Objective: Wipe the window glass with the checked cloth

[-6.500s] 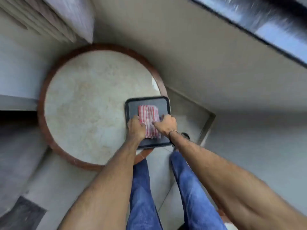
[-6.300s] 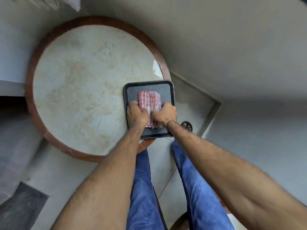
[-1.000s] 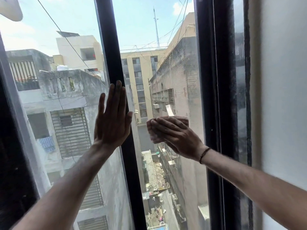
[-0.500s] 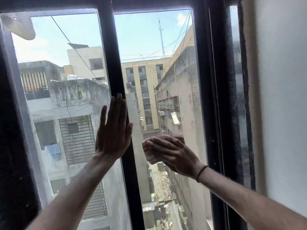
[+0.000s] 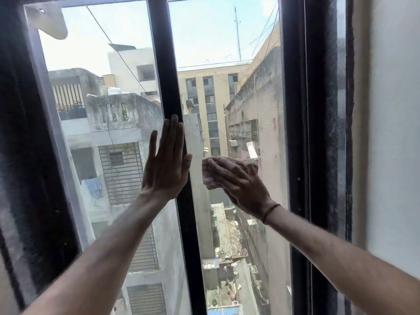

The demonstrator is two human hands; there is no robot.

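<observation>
Window frame (image 5: 27,155), dark and wide, standing far left of the central mullion (image 5: 179,201). Left of the mullion, a pane of window glass (image 5: 109,110) showing pale concrete buildings, a slatted grille and blue laundry beyond. Near that pane's upper left corner, a pale blurred shape (image 5: 48,25), too unclear to name.

Left hand (image 5: 164,165) raised flat and upright, fingers straight and close together, thumb angled out toward the right. Palm facing away, laid partly over the left pane and partly over the mullion, middle fingertips reaching up the dark bar. Holding nothing. True contact with the glass not certain from this view, though pressed flat by the look of it. Left forearm running down to the lower left corner.

Right of the mullion, a second pane (image 5: 227,64) looking down a narrow lane between tall blocks, wires and a mast against the sky. Just right of the mullion at about the left hand's height, right hand (image 5: 236,180) laid flat against this pane, fingers stretched toward the mullion and spread slightly over the checked cloth (image 5: 208,178). Cloth bunched between palm and glass, pale and faintly reddish, its pattern washed out by backlight, edges peeping out past the fingertips and above the knuckles. Thin dark band (image 5: 270,212) round the right wrist.

Further right of the mullion, a thick dark jamb (image 5: 318,155), then plain pale wall (image 5: 391,133) at the far edge. No container in sight.
</observation>
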